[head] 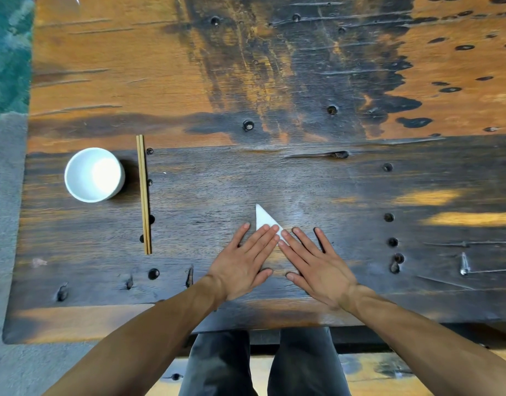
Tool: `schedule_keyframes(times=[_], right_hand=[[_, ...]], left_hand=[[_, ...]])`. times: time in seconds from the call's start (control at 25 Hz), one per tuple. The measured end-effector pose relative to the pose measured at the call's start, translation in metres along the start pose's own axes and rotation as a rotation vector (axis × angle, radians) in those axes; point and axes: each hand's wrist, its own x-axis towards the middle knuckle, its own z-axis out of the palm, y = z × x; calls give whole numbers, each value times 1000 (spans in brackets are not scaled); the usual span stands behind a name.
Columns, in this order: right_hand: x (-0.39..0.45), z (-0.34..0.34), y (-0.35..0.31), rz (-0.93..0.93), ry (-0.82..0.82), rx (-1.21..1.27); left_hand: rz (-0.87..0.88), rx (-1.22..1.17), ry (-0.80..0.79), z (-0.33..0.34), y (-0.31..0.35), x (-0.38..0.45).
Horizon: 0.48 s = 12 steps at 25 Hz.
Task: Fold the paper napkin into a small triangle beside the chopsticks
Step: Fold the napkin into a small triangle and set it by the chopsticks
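The dark wooden desk [274, 172] carries everything. Both hands lie flat near its front edge, left hand [243, 261] and right hand [317, 264], fingers spread, covering most of the white napkin [264, 217]; only a triangular tip shows. The bowl [94, 174] and chopsticks [143, 194] lie well apart, toward the left edge.

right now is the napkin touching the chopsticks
Apart. The head view shows the folded napkin under the fingertips of both hands, with a wide stretch of bare table between it and the chopsticks off to its left.
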Motion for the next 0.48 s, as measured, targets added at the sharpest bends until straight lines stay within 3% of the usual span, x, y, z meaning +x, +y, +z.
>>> schedule_keyframes(times=[0.32,0.48], right_hand=[[-5,-1,3,28,-18,-1],[-11,2,3,52,1,19]], left_hand=[[-20,21,-41,2,-25,-33],[-87,-67,74,-8,-25,-30]])
